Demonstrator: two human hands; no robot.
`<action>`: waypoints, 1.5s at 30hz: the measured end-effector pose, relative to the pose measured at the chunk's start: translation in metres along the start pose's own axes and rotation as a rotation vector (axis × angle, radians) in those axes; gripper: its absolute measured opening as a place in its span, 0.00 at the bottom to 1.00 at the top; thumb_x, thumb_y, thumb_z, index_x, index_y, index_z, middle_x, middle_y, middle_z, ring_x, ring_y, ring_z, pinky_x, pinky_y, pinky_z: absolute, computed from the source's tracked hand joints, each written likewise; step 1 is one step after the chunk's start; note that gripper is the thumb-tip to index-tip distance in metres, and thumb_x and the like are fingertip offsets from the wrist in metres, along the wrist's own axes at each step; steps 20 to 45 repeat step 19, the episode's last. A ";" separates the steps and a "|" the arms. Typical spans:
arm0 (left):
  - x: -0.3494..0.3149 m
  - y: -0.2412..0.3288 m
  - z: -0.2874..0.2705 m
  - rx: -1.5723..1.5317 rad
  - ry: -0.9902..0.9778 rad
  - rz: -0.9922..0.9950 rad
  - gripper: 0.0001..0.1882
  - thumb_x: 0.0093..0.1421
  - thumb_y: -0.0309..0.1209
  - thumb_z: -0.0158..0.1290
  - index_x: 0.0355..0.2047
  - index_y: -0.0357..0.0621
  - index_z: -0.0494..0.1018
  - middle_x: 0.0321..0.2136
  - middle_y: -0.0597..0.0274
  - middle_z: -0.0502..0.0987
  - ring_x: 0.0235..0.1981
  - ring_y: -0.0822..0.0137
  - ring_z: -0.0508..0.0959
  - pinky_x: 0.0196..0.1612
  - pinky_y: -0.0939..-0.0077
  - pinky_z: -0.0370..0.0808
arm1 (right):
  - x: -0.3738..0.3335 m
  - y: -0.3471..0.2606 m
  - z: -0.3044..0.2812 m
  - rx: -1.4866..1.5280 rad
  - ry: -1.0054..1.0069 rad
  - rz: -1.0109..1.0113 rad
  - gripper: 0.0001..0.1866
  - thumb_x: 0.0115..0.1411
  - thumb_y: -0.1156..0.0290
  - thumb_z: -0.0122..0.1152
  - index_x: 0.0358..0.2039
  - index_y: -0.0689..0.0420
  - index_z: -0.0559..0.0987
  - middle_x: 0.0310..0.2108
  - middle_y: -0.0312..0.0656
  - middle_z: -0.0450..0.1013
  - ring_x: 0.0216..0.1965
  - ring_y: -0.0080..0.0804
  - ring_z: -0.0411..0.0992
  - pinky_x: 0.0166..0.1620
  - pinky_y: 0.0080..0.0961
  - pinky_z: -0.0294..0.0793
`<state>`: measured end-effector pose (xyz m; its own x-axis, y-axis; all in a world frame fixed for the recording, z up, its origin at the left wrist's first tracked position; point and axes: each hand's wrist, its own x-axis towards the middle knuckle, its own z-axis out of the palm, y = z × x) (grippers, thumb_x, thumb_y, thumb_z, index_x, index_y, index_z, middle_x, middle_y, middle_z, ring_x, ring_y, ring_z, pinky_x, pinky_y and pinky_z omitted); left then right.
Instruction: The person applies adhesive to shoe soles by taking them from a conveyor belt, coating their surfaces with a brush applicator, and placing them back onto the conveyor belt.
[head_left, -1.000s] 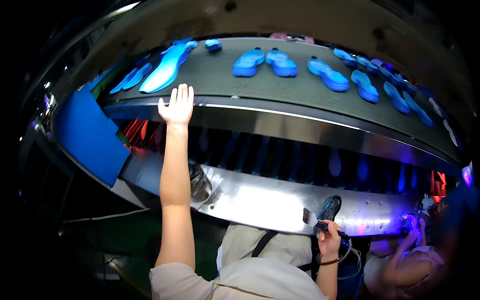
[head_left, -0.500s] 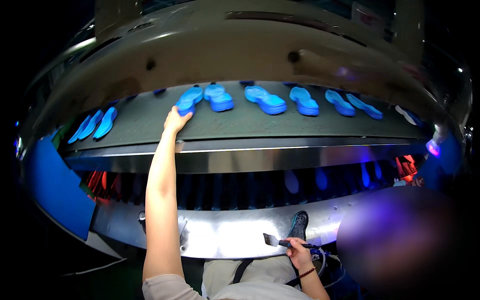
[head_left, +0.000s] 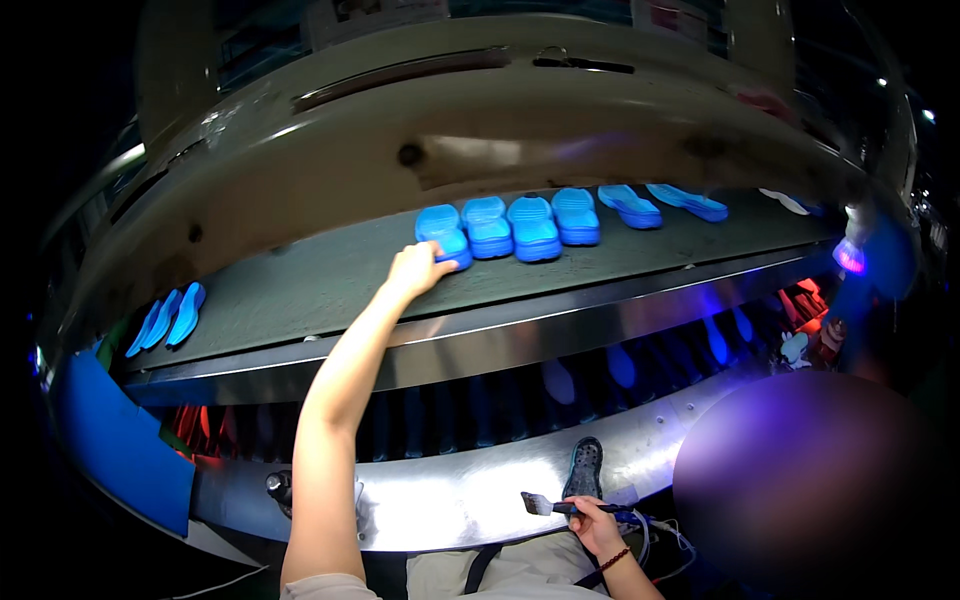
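My left hand point(head_left: 416, 268) reaches up to a dark green belt point(head_left: 330, 275), its fingers closed around the near end of a blue shoe sole point(head_left: 440, 222). Close beside that sole stand three more blue soles point(head_left: 535, 228) in a tight row. Farther right lie a blue sole point(head_left: 630, 207) and a flatter blue piece point(head_left: 687, 202). Low at the front, my right hand point(head_left: 597, 528) grips the dark handle of a flat brush point(head_left: 537, 503). The brush's bristles point left over a shiny metal ledge point(head_left: 450, 508).
Three slim blue soles point(head_left: 166, 318) lean together at the belt's left end. A curved machine hood point(head_left: 300, 180) overhangs the belt. Below, dark sole shapes point(head_left: 560, 382) line a lower level with red glow at both ends. A black shoe-shaped piece point(head_left: 585, 468) is on the ledge.
My left hand has shifted right with its sole, and the middle soles now stand closer together. My right hand still holds the brush. The whole view has turned slightly.
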<state>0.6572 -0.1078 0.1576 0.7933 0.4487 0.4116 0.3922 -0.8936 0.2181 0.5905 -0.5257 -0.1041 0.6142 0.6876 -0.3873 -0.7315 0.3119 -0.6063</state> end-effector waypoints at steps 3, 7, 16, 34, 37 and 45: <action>0.017 0.057 0.022 -0.058 -0.043 0.054 0.20 0.48 0.46 0.56 0.34 0.43 0.74 0.31 0.48 0.76 0.36 0.52 0.76 0.40 0.62 0.72 | -0.003 -0.006 -0.003 0.022 0.007 -0.021 0.09 0.57 0.74 0.49 0.34 0.66 0.75 0.27 0.42 0.72 0.19 0.23 0.65 0.24 0.18 0.64; 0.028 0.109 0.045 -0.164 -0.031 0.137 0.19 0.50 0.45 0.54 0.35 0.43 0.74 0.31 0.46 0.76 0.36 0.49 0.76 0.40 0.61 0.71 | -0.007 -0.014 -0.010 -0.010 0.001 -0.071 0.10 0.57 0.73 0.49 0.35 0.66 0.74 0.29 0.42 0.73 0.21 0.21 0.65 0.25 0.17 0.65; -0.001 0.095 0.037 -0.011 0.010 0.148 0.20 0.53 0.48 0.49 0.37 0.45 0.69 0.31 0.52 0.75 0.36 0.54 0.75 0.37 0.60 0.71 | -0.004 -0.018 -0.008 -0.011 0.071 -0.157 0.10 0.57 0.73 0.49 0.36 0.64 0.74 0.30 0.41 0.72 0.20 0.21 0.65 0.24 0.15 0.65; -0.033 0.069 0.013 -0.060 -0.008 0.158 0.24 0.52 0.50 0.49 0.41 0.45 0.68 0.45 0.48 0.68 0.47 0.53 0.69 0.47 0.61 0.67 | -0.001 -0.013 -0.009 -0.048 0.091 -0.168 0.11 0.57 0.71 0.49 0.38 0.64 0.73 0.31 0.43 0.73 0.20 0.23 0.67 0.24 0.17 0.65; -0.033 0.069 0.013 -0.060 -0.008 0.158 0.24 0.52 0.50 0.49 0.41 0.45 0.68 0.45 0.48 0.68 0.47 0.53 0.69 0.47 0.61 0.67 | -0.001 -0.013 -0.009 -0.048 0.091 -0.168 0.11 0.57 0.71 0.49 0.38 0.64 0.73 0.31 0.43 0.73 0.20 0.23 0.67 0.24 0.17 0.65; -0.033 0.069 0.013 -0.060 -0.008 0.158 0.24 0.52 0.50 0.49 0.41 0.45 0.68 0.45 0.48 0.68 0.47 0.53 0.69 0.47 0.61 0.67 | -0.001 -0.013 -0.009 -0.048 0.091 -0.168 0.11 0.57 0.71 0.49 0.38 0.64 0.73 0.31 0.43 0.73 0.20 0.23 0.67 0.24 0.17 0.65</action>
